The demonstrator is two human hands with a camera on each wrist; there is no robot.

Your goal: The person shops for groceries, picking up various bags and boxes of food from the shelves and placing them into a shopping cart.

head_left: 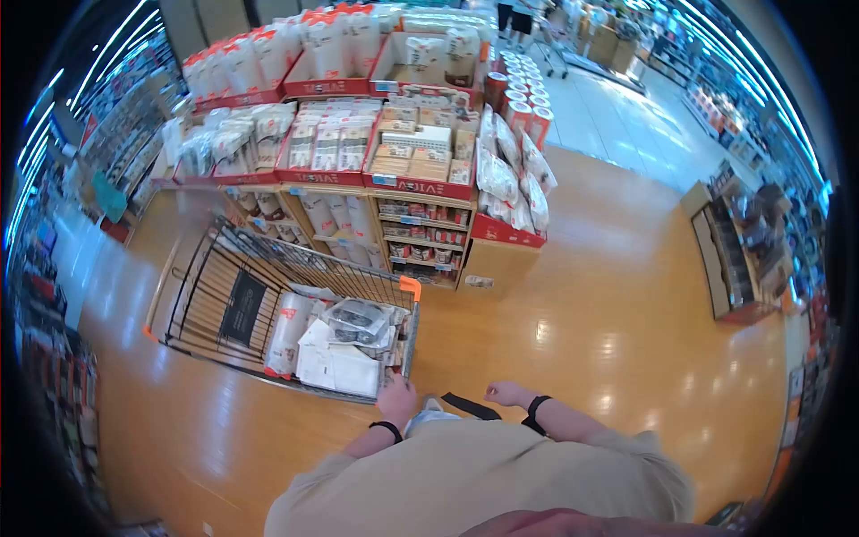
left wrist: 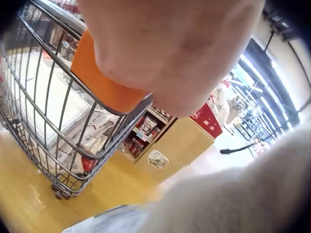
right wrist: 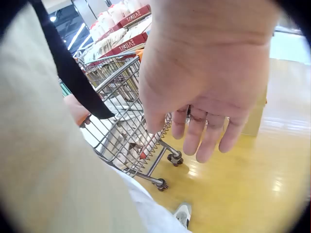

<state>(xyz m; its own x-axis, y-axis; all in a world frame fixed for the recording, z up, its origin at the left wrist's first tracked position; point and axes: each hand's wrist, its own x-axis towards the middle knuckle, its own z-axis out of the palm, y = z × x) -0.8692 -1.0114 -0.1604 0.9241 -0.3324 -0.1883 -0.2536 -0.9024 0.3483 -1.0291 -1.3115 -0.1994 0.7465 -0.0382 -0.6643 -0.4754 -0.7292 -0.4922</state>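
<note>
A wire shopping cart [head_left: 349, 259] with orange corners stands to the front left. My left hand [head_left: 396, 398] grips the near end of its rim, beside an orange corner piece [left wrist: 99, 77] in the left wrist view. Inside the cart lie a white roll-shaped pack [head_left: 288, 331] with red print, flat white packages [head_left: 344, 369] and a clear bag [head_left: 358, 318] with something dark in it. My right hand [right wrist: 206, 92] hangs at my right side, fingers relaxed and holding nothing. Near it a black strap [head_left: 470, 406] dangles in front of my body.
Beyond the cart is a display stand [head_left: 420, 233] with red-edged bins of packaged goods. White bags fill a red bin [head_left: 510, 230] at its right end. A low display [head_left: 738, 259] stands farther right on the shiny wood floor [head_left: 591, 340]. Shelves [head_left: 54, 358] line the left side.
</note>
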